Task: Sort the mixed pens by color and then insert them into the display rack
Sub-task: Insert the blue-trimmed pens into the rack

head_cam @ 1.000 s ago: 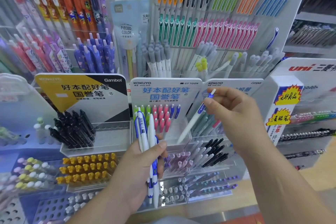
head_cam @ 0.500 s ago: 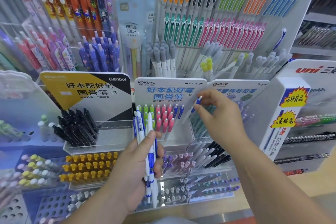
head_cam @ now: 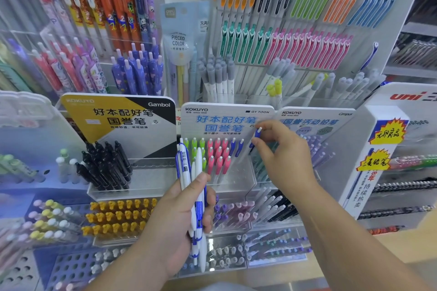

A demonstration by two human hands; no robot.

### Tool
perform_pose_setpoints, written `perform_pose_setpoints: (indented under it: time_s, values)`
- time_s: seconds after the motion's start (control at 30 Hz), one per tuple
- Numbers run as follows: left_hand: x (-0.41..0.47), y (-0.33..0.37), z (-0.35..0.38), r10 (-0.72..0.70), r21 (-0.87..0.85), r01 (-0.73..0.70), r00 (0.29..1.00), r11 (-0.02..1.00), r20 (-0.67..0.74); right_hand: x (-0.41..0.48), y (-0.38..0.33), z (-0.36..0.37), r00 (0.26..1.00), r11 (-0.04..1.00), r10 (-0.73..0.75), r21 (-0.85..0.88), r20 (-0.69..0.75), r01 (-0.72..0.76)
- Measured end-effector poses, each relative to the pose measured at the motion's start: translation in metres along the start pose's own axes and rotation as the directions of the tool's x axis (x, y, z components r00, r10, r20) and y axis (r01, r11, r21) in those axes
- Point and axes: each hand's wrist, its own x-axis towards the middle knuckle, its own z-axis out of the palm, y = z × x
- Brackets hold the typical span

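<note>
Right hand (head_cam: 283, 160) pinches blue pen (head_cam: 257, 133), tip seemingly in rack (head_cam: 244, 173); left hand (head_cam: 182, 220) grips pens (head_cam: 188, 168).

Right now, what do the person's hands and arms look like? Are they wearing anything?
Nothing at all. The left hand and the right hand have no gloves, rings or watch that I can see. The left forearm and the right forearm show no sleeve.

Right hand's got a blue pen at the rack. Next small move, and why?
Probably lower the blue-topped white pen into the clear plastic rack beside the two blue-topped pens standing right of the pink ones. The right hand pinches it just beside that row; the left hand holds more blue-and-white pens.
</note>
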Motion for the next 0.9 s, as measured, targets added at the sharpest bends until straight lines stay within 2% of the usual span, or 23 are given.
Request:
perform_pose_setpoints:
  time_s: [0.1,0.3,0.4,0.6,0.8,0.9]
  values:
    - [-0.001,0.000,-0.002,-0.003,-0.008,0.003,1.000,1.000,-0.001,-0.002,0.003,0.002,1.000,1.000,-0.004,-0.011,0.007,0.004]
    - [-0.002,-0.003,-0.002,-0.005,-0.030,0.004,1.000,1.000,-0.017,-0.006,0.004,0.018,0.993,0.962,-0.119,-0.246,0.021,0.120]
    - [-0.002,-0.003,-0.002,-0.007,-0.038,0.007,1.000,0.999,-0.019,-0.006,0.003,0.026,0.995,0.929,-0.102,-0.356,0.006,0.097]
    - [-0.004,-0.003,-0.003,-0.003,-0.046,0.002,1.000,0.999,-0.016,-0.006,0.004,0.031,0.995,0.893,-0.096,-0.441,0.002,0.087]
    - [-0.008,-0.002,-0.003,0.009,0.003,-0.009,1.000,1.000,-0.003,-0.011,0.000,0.028,0.995,0.896,-0.102,-0.433,0.007,0.095]
    - [-0.010,-0.001,-0.004,0.021,0.090,-0.021,1.000,0.996,0.007,-0.025,-0.016,0.014,0.986,0.945,-0.166,-0.290,-0.028,0.150]
